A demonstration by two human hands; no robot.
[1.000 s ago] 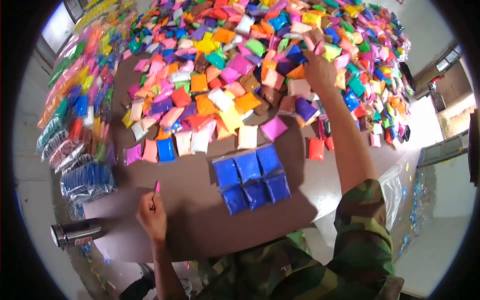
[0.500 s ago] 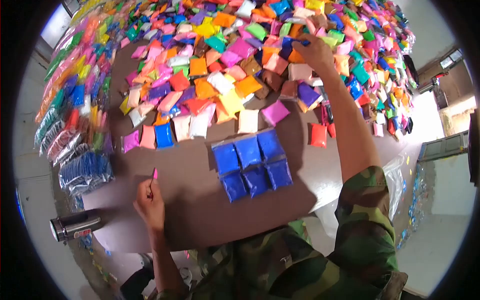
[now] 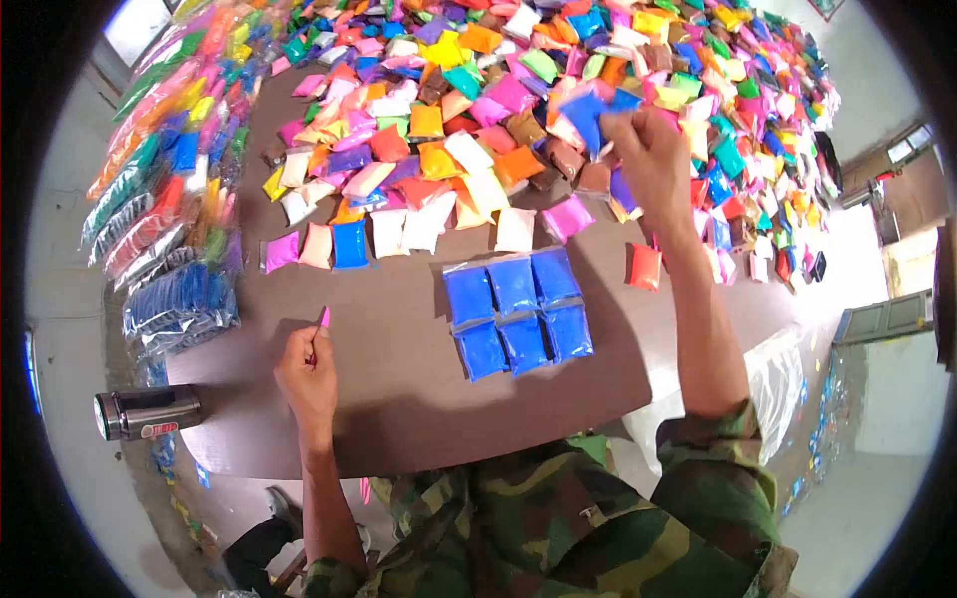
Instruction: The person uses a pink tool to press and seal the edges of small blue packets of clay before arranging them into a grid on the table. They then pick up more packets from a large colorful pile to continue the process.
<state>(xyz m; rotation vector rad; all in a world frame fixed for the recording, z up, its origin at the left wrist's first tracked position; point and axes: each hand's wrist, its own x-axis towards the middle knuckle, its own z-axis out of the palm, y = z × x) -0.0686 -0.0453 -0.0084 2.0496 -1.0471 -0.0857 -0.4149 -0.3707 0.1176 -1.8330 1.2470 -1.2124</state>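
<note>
My right hand is raised over the near side of the heap, its fingers pinching a small blue packet blurred by motion. Below it on the brown table, several blue packets lie joined edge to edge in two rows. To the left of these, my left hand is closed around a slim tool with a pink tip; the fist hides most of it, and I cannot tell its kind.
A large heap of coloured packets covers the far side. Clear bags of sorted packets line the left edge, near a dark metal flask. A lone red packet lies right of the blue rows; clear plastic hangs at the right.
My right hand has drawn back from the heap towards me, lifting a blue packet out. My left hand keeps its grip on the pink-tipped tool. The view has shifted slightly.
</note>
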